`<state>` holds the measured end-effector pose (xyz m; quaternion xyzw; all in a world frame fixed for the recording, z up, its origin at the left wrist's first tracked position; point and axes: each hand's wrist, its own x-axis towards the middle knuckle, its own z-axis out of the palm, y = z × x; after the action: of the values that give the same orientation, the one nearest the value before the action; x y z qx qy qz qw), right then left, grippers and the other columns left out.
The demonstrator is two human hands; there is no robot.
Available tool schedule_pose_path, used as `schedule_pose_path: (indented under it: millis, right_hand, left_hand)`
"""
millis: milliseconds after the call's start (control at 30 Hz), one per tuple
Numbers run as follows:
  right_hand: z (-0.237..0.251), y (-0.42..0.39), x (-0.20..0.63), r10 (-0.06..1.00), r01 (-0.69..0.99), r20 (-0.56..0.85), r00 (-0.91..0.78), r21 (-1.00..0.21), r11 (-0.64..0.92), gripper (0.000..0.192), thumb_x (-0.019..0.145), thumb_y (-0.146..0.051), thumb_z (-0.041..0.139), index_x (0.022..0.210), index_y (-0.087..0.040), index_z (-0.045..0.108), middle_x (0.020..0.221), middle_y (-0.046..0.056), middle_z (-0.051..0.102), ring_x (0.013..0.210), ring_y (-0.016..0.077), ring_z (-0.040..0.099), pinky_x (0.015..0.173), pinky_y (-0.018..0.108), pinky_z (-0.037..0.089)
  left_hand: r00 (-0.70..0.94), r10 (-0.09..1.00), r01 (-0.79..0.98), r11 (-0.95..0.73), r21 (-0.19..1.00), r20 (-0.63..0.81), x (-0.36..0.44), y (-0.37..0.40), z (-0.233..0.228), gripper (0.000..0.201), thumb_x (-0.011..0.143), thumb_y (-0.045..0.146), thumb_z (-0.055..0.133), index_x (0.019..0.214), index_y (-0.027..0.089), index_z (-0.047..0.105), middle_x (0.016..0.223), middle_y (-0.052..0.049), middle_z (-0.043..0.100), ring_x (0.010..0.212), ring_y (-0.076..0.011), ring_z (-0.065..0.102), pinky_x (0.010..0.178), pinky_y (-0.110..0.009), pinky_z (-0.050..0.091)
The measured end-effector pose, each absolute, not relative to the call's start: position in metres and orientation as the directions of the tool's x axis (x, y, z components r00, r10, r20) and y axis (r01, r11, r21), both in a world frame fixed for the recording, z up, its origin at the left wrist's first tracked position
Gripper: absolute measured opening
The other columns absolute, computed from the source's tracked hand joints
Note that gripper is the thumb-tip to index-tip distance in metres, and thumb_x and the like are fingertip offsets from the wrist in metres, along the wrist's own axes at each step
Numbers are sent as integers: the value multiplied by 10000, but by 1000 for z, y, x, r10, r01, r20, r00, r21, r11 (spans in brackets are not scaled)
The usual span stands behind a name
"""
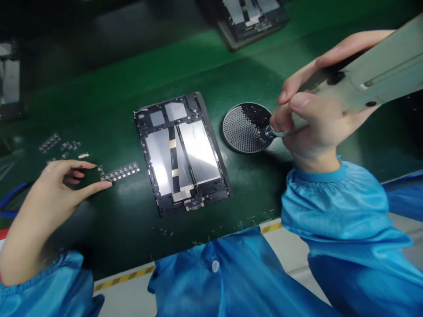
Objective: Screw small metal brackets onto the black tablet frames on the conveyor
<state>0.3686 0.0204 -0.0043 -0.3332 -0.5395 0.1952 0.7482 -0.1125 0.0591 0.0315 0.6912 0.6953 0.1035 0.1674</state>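
My right hand (317, 116) is wrapped round a pale electric screwdriver (376, 75). The driver's tip reaches down to the edge of a round dish dotted with holes (246, 127), its right part covered in small dark screws. On the left, my left hand (62, 185) rests low over the mat, with thumb and forefinger apart at the near end of a row of small metal pieces (122, 171). Both fingertips seem to touch the end pieces. Between the hands lies an opened tablet (198, 149), its silver battery, dark flex cables and a small board (194, 203) at the lower edge exposed.
More small metal pieces (49, 143) lie scattered beyond my left hand. Another opened tablet (253, 17) sits at the back, and a similar device (9, 83) at the far left. The green mat (125, 237) ends at a yellow-and-black striped edge (125, 278) before my body.
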Motion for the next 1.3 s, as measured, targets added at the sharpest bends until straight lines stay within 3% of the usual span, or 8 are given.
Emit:
schedule_pose_path:
  millis: [100, 267, 433, 733, 967, 1100, 1233, 1300]
  right_hand:
    - [-6, 21, 370, 645, 100, 687, 336, -707, 700, 532, 881, -451, 1004, 1101, -193, 593, 800, -46, 599, 514, 71, 546, 361, 167, 325]
    - [-6, 18, 368, 632, 174, 679, 373, -721, 671, 651, 884, -656, 982, 1083, -188, 576, 757, -49, 476, 481, 54, 485, 379, 195, 321]
    - [-6, 15, 366, 662, 143, 674, 329, -728, 670, 605, 886, -591, 987, 1091, -198, 575, 716, -66, 471, 472, 79, 492, 383, 215, 354]
    - [-13, 27, 370, 585, 69, 753, 300, -629, 774, 475, 883, -388, 994, 1097, -173, 628, 704, -61, 562, 433, 66, 471, 356, 169, 292]
    - [-28, 46, 388, 490, 70, 833, 256, -522, 850, 522, 851, -461, 1008, 1111, -178, 653, 670, -85, 519, 371, 48, 409, 337, 119, 255]
    - [-35, 56, 391, 445, 64, 842, 306, -484, 873, 567, 796, -492, 1039, 1098, -176, 678, 664, -89, 473, 339, 45, 355, 292, 138, 191]
    - [-30, 48, 386, 448, 62, 844, 296, -485, 872, 502, 806, -427, 1028, 1083, -170, 697, 650, -75, 499, 360, 61, 394, 313, 136, 235]
    - [-21, 37, 381, 556, -11, 763, 330, -586, 810, 497, 760, -310, 1051, 1085, -151, 711, 670, -51, 556, 413, 117, 500, 350, 155, 318]
  left_hand:
    - [-72, 994, 875, 104, 473, -87, -109, 54, 34, 532, 457, 665, 1002, 834, 429, 710, 1048, 20, 783, 992, -443, 768, 1042, -865, 619]
    - [-66, 987, 735, 149, 662, -149, -109, 47, 37, 357, 637, 530, 975, 940, 487, 791, 976, 100, 861, 1034, -416, 842, 1151, -827, 611]
    - [25, 989, 775, 74, 628, -147, -113, 54, 39, 307, 763, 637, 922, 1063, 588, 877, 1031, 158, 874, 1109, -405, 840, 1222, -793, 587]
    - [66, 972, 729, 107, 676, -226, -111, 65, 40, 576, 643, 817, 990, 998, 373, 895, 809, -14, 855, 891, -413, 844, 1119, -811, 625]
    - [123, 963, 812, 41, 582, -239, -119, 75, 31, 528, 752, 704, 907, 1079, 290, 919, 886, -67, 860, 848, -292, 791, 874, -479, 590]
    - [157, 977, 818, -45, 574, -146, -125, 76, 18, 526, 781, 722, 884, 1027, 257, 901, 874, -39, 825, 741, -177, 662, 778, -380, 473]
    - [160, 987, 801, -143, 581, 23, -116, 54, 17, 322, 935, 557, 919, 1034, 252, 889, 987, -23, 856, 898, -208, 734, 824, -394, 446]
    - [152, 978, 768, -208, 606, 143, -100, 38, 23, 201, 942, 463, 947, 1028, 285, 908, 1008, 10, 856, 957, -232, 752, 873, -410, 513]
